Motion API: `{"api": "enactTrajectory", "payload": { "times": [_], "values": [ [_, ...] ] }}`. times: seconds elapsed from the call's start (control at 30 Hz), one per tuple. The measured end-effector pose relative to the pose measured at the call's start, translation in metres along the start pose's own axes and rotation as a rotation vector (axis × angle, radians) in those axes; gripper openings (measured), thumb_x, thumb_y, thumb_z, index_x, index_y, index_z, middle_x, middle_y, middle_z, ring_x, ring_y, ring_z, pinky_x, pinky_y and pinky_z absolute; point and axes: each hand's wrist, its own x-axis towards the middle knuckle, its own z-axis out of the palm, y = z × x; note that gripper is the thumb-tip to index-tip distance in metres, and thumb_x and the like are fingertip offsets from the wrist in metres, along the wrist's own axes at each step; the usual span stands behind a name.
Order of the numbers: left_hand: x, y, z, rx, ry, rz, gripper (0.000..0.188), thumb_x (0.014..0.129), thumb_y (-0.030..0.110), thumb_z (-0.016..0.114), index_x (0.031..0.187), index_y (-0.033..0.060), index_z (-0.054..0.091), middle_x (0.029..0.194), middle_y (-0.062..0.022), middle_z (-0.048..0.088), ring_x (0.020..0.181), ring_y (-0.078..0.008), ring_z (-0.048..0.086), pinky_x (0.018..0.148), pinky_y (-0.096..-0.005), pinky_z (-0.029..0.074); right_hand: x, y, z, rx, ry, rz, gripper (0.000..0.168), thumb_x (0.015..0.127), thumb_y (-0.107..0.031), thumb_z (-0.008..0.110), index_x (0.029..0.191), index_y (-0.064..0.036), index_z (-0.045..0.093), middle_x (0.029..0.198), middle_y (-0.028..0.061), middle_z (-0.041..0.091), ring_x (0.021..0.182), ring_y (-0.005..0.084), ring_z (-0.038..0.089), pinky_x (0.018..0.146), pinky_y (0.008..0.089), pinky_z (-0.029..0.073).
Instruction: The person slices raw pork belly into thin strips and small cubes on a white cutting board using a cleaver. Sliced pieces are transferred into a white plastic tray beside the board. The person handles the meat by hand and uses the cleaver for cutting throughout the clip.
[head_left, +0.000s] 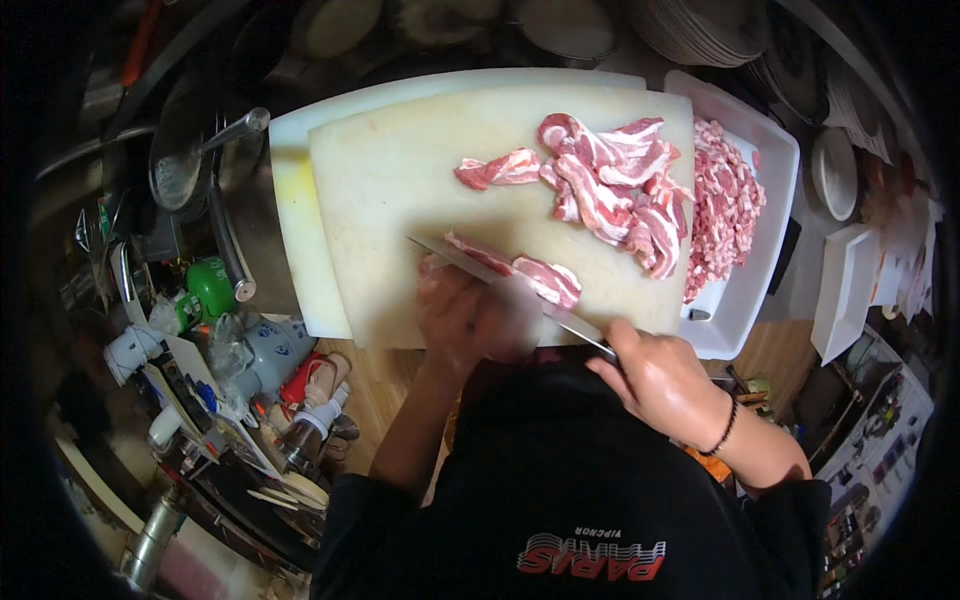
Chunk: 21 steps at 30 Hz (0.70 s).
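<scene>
My right hand (664, 379) grips the handle of a kitchen knife (574, 326). Its long blade points up and left, lying along the near side of a strip of raw, fatty meat (547, 281) on the white cutting board (390, 180). My left hand (454, 311) is low over the board, close against the near side of the blade. A round blur covers part of this hand, and whatever lies under its fingers is hidden. Further up the board, to the right, lies a pile of raw meat strips (615, 184), with one smaller piece (499, 169) at its left.
A second board (296, 247) lies under the first. Right of them, a white plastic tray (776, 172) holds diced raw meat (724, 214). A pan handle (229, 240) and a ladle (236, 127) are at the left. Stacked plates (701, 34) stand at the back.
</scene>
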Motion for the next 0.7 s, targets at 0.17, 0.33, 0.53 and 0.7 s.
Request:
{"api": "enactTrajectory", "payload": {
  "times": [0.17, 0.33, 0.53, 0.7],
  "values": [
    [0.005, 0.006, -0.005, -0.040, -0.033, -0.052, 0.027, 0.081, 0.013, 0.072, 0.106, 0.0025, 0.074, 0.110, -0.0167, 0.071, 0.109, -0.0395, 0.063, 0.101, -0.0523, 0.045, 0.077, 0.003, 0.043, 0.100, 0.164, -0.200, 0.029, 0.092, -0.011, 0.068, 0.111, 0.003, 0.051, 0.079, 0.0239, 0.066, 0.075, 0.0455, 0.067, 0.062, 0.0510, 0.054],
    [0.001, 0.001, -0.004, -0.057, -0.026, -0.048, 0.019, 0.080, 0.010, 0.073, 0.098, 0.0039, 0.073, 0.107, -0.0150, 0.070, 0.107, -0.0378, 0.063, 0.099, -0.0506, 0.047, 0.045, -0.001, 0.031, 0.105, 0.119, -0.095, 0.031, 0.096, -0.017, 0.069, 0.114, 0.001, 0.051, 0.084, 0.0253, 0.067, 0.078, 0.0489, 0.065, 0.066, 0.0524, 0.054],
    [0.007, 0.003, -0.005, -0.051, -0.030, 0.012, 0.023, 0.076, 0.007, 0.073, 0.099, 0.0049, 0.072, 0.106, -0.0156, 0.069, 0.104, -0.0378, 0.064, 0.097, -0.0513, 0.047, 0.058, 0.007, 0.049, 0.074, 0.151, -0.089, 0.036, 0.095, -0.019, 0.069, 0.118, 0.003, 0.052, 0.082, 0.0256, 0.067, 0.075, 0.0452, 0.068, 0.062, 0.0522, 0.055],
    [0.006, 0.003, -0.008, -0.011, -0.041, -0.016, 0.026, 0.080, 0.007, 0.073, 0.106, 0.0026, 0.071, 0.114, -0.0153, 0.068, 0.112, -0.0376, 0.062, 0.100, -0.0490, 0.048, 0.090, -0.004, 0.053, 0.136, 0.305, -0.194, 0.032, 0.095, -0.021, 0.070, 0.114, -0.001, 0.053, 0.079, 0.0239, 0.068, 0.073, 0.0470, 0.067, 0.064, 0.0536, 0.054]
  ]
}}
